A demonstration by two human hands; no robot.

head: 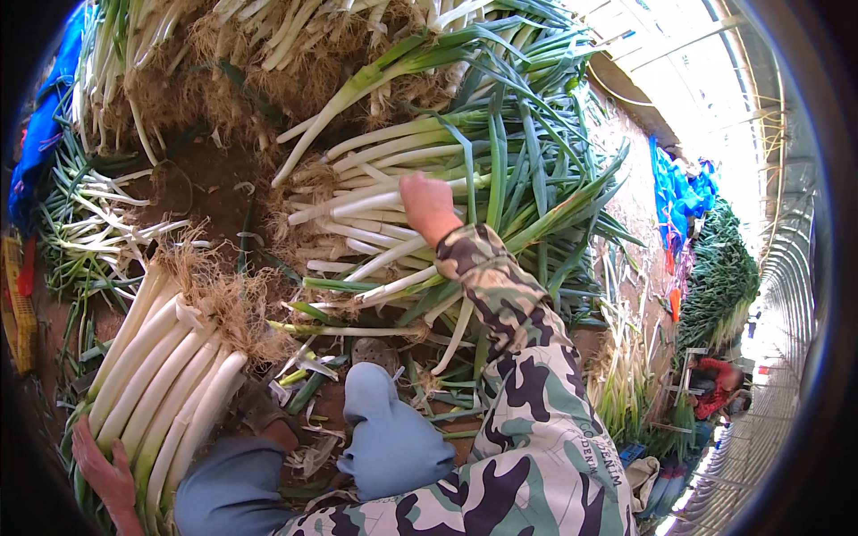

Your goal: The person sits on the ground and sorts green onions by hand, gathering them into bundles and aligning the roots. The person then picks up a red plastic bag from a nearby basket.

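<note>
My left hand (104,465), at the lower left, grips a thick bundle of large green onions (161,382) around the lower, greener part of the stalks. Their bushy brown roots (218,295) point up and away from me. My right hand (429,204), at the end of a camouflage sleeve (503,288), is closed around a white green-onion stalk (369,204) on a loose pile. That pile's white ends and roots lie to the left, and its long green leaves (536,194) spread to the right. The fingertips of my right hand are hidden.
A larger heap of rooted green onions (322,40) lies beyond. Thin stalks (100,228) are scattered at left near a yellow crate (23,315). My blue-clad knees (395,429) are close below. At far right, a person (717,388) sits near another green-onion heap (717,281).
</note>
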